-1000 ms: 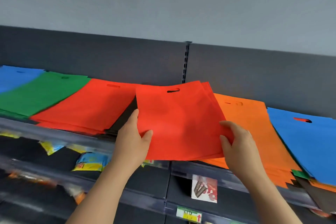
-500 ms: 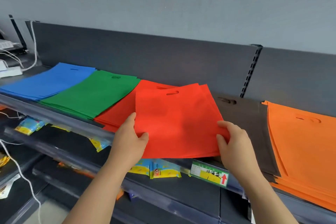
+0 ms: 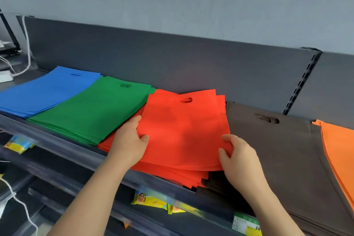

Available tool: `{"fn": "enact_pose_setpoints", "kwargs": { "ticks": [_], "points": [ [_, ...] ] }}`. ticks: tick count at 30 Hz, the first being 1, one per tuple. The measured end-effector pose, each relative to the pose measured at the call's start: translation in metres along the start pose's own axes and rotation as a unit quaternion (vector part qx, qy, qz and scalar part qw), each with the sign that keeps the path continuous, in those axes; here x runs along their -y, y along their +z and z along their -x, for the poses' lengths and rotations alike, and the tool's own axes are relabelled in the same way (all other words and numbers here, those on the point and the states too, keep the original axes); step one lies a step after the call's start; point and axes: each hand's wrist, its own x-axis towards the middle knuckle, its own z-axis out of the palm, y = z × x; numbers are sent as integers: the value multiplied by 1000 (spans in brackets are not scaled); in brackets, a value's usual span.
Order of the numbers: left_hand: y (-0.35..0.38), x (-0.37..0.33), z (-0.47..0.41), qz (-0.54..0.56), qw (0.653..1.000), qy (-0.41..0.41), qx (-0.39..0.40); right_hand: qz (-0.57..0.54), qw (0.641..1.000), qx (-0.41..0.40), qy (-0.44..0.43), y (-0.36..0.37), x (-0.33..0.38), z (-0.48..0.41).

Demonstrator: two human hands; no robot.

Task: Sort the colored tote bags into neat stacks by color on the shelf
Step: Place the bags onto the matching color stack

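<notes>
A bundle of red tote bags (image 3: 183, 130) lies over the red stack on the dark shelf (image 3: 63, 143). My left hand (image 3: 130, 143) grips the bundle's left edge, thumb on top. My right hand (image 3: 237, 155) pinches its lower right corner. To the left lie a green stack (image 3: 92, 111) and a blue stack (image 3: 44, 90). On the right sit a dark grey stack (image 3: 277, 149) and an orange stack (image 3: 341, 149), cut off by the frame edge.
A dark back panel (image 3: 172, 59) runs behind the stacks, with a slotted upright (image 3: 302, 82) at the right. White cables (image 3: 26, 48) hang at the far left. Yellow snack packets (image 3: 153, 201) and a price label (image 3: 247, 224) sit on the lower shelf.
Both hands carried the red bundle leftward from beside the orange stack and brought it down onto the red stack. My view swung left, and the far blue and green stacks came into sight.
</notes>
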Motion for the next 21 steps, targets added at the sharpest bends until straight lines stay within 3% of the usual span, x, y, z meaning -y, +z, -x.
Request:
{"fn": "enact_pose_setpoints", "kwargs": {
  "ticks": [10, 16, 21],
  "points": [
    [-30, 24, -52, -145, 985, 69, 68, 63, 997, -3, 41, 31, 41, 7],
    [-43, 36, -58, -290, 940, 146, 104, 244, 969, 9, 47, 39, 57, 18],
    [-41, 17, -40, -206, 935, 281, 66, 239, 968, -34, 74, 25, 58, 37]
  ]
}}
